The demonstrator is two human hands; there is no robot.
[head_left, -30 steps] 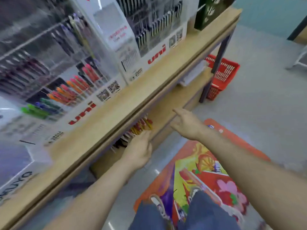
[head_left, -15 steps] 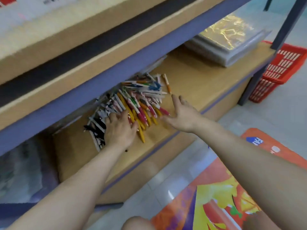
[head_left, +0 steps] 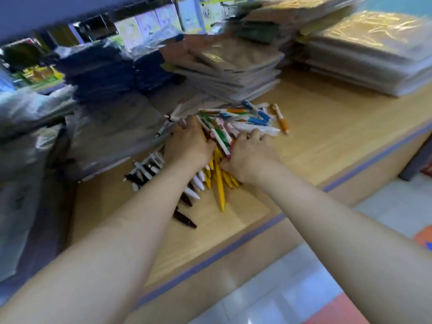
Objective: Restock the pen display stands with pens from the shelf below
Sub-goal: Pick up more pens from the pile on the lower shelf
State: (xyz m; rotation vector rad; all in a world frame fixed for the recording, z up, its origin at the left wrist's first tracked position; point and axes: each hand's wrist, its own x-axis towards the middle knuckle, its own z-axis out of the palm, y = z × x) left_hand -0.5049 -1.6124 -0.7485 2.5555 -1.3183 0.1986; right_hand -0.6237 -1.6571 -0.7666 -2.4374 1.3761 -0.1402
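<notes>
A loose pile of pens (head_left: 236, 120) in white, yellow, black, blue, green and orange lies on the wooden lower shelf (head_left: 327, 141). My left hand (head_left: 187, 146) is on the pile's left side, fingers curled round several pens. My right hand (head_left: 251, 155) is on the pile's right side, fingers curled over a bunch of pens. Between the two hands stick out white-green pens and yellow pens (head_left: 218, 181). Black and white pens (head_left: 145, 171) lie loose to the left. The display stands are out of view.
Stacks of plastic-wrapped notebooks stand behind the pens (head_left: 233, 69) and at the right (head_left: 369, 50). Dark blue wrapped packs (head_left: 100, 71) and grey packs (head_left: 109, 134) fill the left. The shelf above (head_left: 46, 10) overhangs. Tiled floor (head_left: 304, 284) lies below the shelf edge.
The view has dropped from the display stands to the lower shelf and closed in. Both hands have moved onto the pen pile and curled around pens.
</notes>
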